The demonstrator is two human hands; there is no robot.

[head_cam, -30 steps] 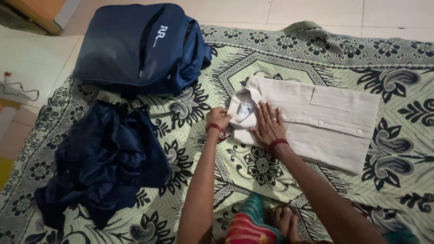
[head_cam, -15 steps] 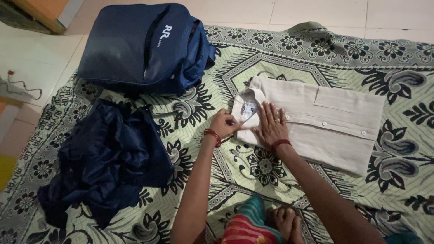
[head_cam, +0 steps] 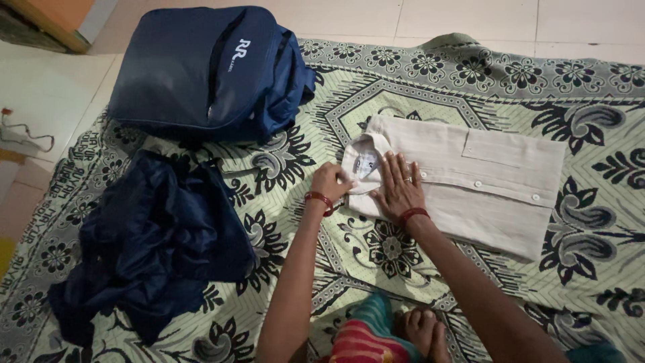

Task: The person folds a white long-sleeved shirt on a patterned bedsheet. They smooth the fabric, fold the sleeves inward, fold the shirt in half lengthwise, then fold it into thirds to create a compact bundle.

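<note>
The step in hand looked like setting the collar of the folded shirt point(head_cam: 470, 181). The left hand point(head_cam: 330, 183) pinched the collar closed between its fingers, and the right hand point(head_cam: 400, 188) lay open and flat just beside it. The shirt – pale beige, buttoned, with one chest pocket – lay near the far right corner of the sheet point(head_cam: 376, 87). The next move probably called for smoothing the collar flat.

The shirt point(head_cam: 470, 181) is matt beige woven cloth with a fine ribbed texture and small glossy buttons. The bedsheet point(head_cam: 510, 81) is matt printed cotton. The bag point(head_cam: 201, 67) is smooth synthetic fabric with slight sheen. The dark garment point(head_cam: 148, 242) is crumpled, faintly glossy cloth. The floor point(head_cam: 470, 17) is smooth tile.
</note>
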